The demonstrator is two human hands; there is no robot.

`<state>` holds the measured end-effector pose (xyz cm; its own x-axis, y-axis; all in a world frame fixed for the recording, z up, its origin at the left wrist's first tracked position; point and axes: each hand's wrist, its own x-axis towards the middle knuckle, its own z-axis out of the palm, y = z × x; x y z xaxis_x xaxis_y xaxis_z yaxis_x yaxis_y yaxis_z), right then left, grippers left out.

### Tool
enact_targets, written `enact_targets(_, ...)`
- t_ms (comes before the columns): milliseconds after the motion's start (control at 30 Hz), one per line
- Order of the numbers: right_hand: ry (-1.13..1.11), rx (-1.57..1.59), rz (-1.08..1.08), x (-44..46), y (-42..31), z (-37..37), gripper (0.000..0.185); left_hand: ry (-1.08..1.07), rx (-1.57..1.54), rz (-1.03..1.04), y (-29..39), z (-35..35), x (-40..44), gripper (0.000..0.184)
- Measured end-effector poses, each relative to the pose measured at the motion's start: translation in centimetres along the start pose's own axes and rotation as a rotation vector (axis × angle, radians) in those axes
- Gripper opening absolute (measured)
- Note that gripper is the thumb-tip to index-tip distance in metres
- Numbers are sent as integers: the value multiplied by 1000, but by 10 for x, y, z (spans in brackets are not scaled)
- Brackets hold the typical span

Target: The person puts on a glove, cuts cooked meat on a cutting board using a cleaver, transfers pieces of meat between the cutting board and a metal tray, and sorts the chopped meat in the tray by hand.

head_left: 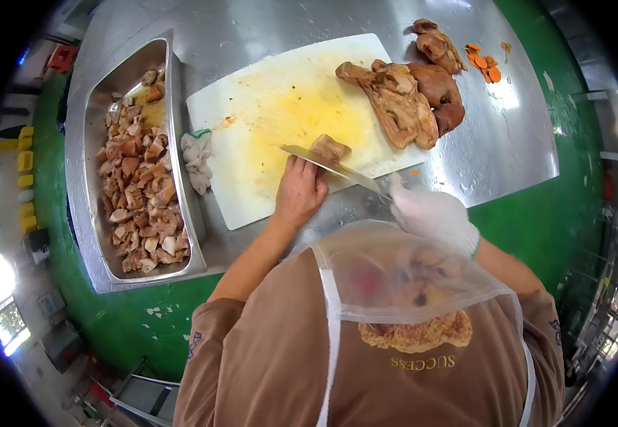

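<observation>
A knife with a long, flat blade lies slantwise over the near part of the white cutting board. My right hand, in a white knit glove, is closed around its handle. My left hand is bare, its fingers bent together right beside the blade; whatever lies under them is hidden. Just beyond the blade sits a small chunk of cooked meat. Yellowish juice wets the board's middle. Large brown cooked meat pieces rest at the board's far right end.
On the left stands a deep steel tray holding many cut meat chunks. A crumpled white glove lies between tray and board. Orange carrot slices and another meat piece are on the steel table at far right.
</observation>
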<state>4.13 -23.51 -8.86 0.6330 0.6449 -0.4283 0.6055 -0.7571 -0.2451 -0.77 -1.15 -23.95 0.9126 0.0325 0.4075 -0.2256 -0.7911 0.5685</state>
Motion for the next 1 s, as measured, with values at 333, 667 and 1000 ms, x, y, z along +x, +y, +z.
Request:
enact_targets(333,136,198,6,70,-3,18,26,62,-13,26,-5,4,-4,32)
enact_targets(667,50,67,-6,-2,-1,3,20,129,-4,-26,-4,3,-16,23)
enact_targets(1000,67,62,-97,32,-11,6,18,111,21,-10,-7,4,-10,33)
